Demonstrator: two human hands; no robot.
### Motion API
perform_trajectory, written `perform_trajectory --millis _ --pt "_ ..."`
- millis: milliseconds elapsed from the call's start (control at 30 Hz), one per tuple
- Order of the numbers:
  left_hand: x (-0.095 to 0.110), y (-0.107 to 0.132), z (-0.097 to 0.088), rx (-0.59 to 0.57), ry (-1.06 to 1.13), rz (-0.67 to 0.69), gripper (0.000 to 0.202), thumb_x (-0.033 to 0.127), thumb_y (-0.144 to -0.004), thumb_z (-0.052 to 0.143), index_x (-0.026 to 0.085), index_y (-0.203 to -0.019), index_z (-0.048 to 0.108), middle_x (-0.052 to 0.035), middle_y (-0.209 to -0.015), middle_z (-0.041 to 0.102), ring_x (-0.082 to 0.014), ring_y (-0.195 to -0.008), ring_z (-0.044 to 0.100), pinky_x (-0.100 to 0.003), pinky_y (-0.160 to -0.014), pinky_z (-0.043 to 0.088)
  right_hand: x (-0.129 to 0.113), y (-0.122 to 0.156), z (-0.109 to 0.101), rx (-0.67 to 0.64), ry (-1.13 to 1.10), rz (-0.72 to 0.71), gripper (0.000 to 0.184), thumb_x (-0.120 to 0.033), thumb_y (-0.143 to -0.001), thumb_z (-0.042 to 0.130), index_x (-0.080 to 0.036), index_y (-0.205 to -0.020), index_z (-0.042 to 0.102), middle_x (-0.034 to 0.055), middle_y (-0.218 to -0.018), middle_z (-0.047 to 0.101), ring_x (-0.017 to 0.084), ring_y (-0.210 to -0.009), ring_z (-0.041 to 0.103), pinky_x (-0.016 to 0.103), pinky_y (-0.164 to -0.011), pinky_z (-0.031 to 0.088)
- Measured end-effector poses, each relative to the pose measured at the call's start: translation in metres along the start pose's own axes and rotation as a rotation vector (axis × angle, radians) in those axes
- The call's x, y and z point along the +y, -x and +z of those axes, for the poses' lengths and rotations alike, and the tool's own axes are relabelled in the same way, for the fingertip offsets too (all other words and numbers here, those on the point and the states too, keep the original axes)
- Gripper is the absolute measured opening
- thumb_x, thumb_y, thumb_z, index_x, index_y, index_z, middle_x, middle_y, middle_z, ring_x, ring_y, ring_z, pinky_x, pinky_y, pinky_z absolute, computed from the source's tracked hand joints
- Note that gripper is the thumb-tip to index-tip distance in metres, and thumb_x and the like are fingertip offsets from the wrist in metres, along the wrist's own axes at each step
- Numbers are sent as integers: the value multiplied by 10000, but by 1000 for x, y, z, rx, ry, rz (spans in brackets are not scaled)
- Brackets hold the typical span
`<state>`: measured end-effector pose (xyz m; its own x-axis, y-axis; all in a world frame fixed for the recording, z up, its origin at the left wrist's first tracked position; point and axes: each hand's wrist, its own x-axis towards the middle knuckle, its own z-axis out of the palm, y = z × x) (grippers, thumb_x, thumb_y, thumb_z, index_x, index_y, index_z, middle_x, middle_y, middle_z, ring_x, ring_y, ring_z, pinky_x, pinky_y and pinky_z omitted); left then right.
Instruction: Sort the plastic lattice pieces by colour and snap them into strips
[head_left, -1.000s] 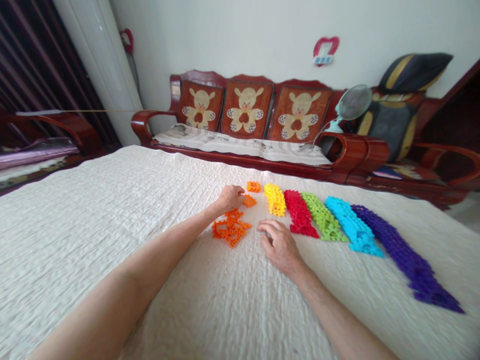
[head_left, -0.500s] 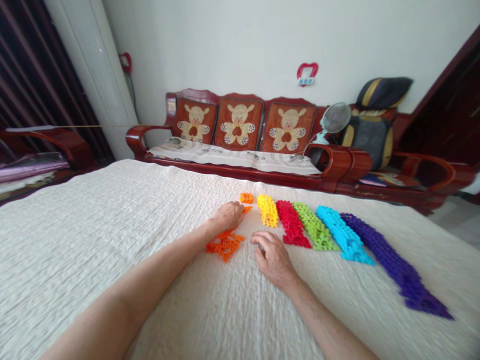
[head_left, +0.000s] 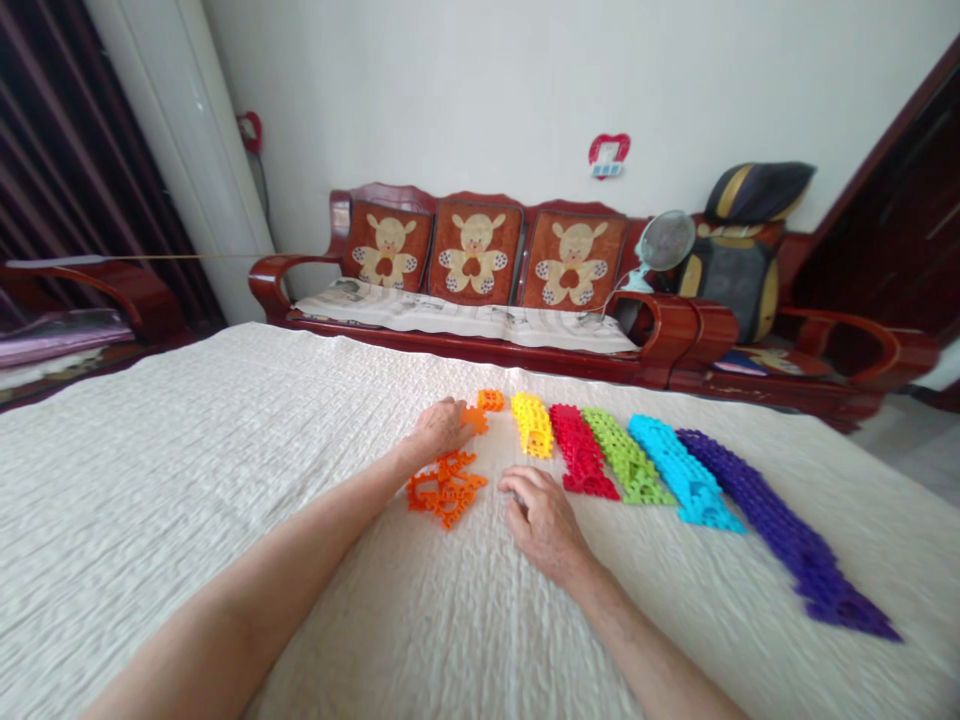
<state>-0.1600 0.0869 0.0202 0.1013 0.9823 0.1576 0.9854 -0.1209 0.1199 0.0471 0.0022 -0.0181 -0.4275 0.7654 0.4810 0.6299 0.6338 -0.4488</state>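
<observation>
Loose orange plastic lattice pieces point(head_left: 446, 488) lie left of the assembled yellow lattice strip point(head_left: 532, 425); red point(head_left: 579, 450), green point(head_left: 626, 458), blue point(head_left: 682, 470) and purple strips point(head_left: 780, 530) lie finished right of it. Left hand point(head_left: 441, 430) reaches one small orange piece point(head_left: 474, 418), pinch unclear; right hand point(head_left: 540, 525) rests empty, its grip loosely spread.

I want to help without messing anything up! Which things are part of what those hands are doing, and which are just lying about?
Part of it:
left hand, on an orange piece
right hand
orange pile
yellow strip
red strip
green strip
blue strip
purple strip

Just lying about:
fan
bench
</observation>
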Motion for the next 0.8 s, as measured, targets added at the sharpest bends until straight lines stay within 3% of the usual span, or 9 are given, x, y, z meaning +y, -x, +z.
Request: perform_trajectory --millis 300,633,800 --pt "-1 -1 -3 -59 -68 12 549 586 -806 491 129 -1076 637 -158 -1136 615 -265 -1019 622 -326 -845 497 1 0 1 -3 3 3 281 -67 -760 475 -183 -949 647 81 -1061 648 220 -1027 567 386 -931 425" --pt "-7 -9 4 -54 1 136 347 379 -781 534 159 -1004 682 -123 -1055 677 -257 -959 643 -322 -815 493 -1 -1 0 -4 1 3 290 -52 -753 478 -183 -945 650 75 -1049 654 216 -1009 573 379 -923 431" --pt "-9 -8 -1 -69 90 165 284 329 -765 550 178 -937 718 -100 -980 705 -238 -895 648 -295 -774 470 0 -1 0 2 9 -1 283 -54 -753 488 -186 -942 652 72 -1047 655 215 -1009 575 378 -922 430"
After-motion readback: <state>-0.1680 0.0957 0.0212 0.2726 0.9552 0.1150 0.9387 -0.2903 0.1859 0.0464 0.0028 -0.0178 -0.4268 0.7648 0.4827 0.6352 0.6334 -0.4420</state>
